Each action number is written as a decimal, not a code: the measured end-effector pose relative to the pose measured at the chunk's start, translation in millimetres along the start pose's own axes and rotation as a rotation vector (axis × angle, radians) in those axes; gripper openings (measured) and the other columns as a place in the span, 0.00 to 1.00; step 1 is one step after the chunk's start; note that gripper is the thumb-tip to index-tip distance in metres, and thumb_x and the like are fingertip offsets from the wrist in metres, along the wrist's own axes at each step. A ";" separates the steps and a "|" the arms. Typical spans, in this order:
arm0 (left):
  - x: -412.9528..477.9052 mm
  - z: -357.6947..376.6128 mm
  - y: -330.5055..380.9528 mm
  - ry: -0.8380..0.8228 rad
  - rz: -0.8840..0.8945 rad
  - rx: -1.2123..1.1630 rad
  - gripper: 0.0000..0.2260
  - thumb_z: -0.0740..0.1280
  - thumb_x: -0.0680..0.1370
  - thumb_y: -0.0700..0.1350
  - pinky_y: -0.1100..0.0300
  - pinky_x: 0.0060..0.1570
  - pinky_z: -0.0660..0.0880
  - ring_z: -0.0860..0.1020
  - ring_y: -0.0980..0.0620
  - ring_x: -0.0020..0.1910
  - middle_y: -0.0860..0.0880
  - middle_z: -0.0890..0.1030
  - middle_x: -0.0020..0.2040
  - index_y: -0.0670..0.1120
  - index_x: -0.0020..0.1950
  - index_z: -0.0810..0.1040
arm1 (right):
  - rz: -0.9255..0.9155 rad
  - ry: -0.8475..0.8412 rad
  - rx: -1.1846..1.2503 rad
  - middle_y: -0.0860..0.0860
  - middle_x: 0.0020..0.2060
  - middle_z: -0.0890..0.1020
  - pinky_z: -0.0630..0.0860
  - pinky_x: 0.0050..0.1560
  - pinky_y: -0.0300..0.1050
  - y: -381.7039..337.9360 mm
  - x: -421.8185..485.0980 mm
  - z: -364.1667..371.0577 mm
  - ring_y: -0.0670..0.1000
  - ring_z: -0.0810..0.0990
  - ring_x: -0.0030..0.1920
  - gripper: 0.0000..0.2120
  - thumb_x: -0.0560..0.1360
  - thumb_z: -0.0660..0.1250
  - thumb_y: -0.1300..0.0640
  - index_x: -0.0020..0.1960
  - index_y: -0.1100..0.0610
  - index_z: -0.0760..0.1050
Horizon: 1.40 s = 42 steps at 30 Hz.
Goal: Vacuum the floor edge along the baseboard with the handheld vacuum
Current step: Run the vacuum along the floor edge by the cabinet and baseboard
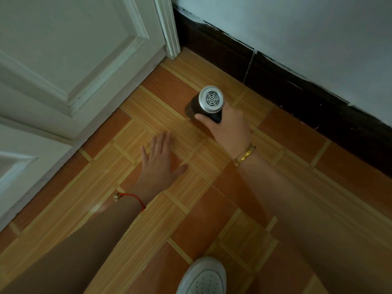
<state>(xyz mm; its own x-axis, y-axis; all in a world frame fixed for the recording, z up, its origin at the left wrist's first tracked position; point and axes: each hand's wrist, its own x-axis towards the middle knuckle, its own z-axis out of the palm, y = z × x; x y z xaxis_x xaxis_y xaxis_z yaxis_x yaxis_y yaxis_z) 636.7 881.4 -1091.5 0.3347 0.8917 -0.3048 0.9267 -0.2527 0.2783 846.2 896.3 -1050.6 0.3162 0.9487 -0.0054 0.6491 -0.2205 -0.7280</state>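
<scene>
Handheld vacuum [205, 105] — black (silver vented end up) — near baseboard [297, 90].

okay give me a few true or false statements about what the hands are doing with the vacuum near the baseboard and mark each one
1. The right hand holds the handheld vacuum in its grip. True.
2. The left hand also grips the vacuum. False: it is spread open over the tiled floor, apart from the vacuum.
3. The vacuum's round silver grille faces up toward the camera. True.
4. The baseboard is white. False: it is dark brown, under a pale wall.
5. A gold bracelet is on the left wrist. False: it is on the right wrist; the left has a red cord.
</scene>
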 end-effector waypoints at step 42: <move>-28.3 1.7 140.6 -0.105 0.220 -0.227 0.35 0.66 0.79 0.54 0.47 0.76 0.57 0.58 0.44 0.78 0.44 0.58 0.80 0.45 0.80 0.55 | 0.347 0.053 0.084 0.50 0.48 0.84 0.80 0.44 0.45 75.9 -156.5 -106.8 0.49 0.82 0.45 0.28 0.70 0.71 0.38 0.63 0.55 0.75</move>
<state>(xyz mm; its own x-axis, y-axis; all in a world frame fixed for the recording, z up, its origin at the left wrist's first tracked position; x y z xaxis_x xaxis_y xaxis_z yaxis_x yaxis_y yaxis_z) 757.8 820.0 -1045.3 0.5494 0.7784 -0.3038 0.7723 -0.3342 0.5403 919.8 706.9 -1031.8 0.5444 0.8071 -0.2288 0.4380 -0.5060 -0.7430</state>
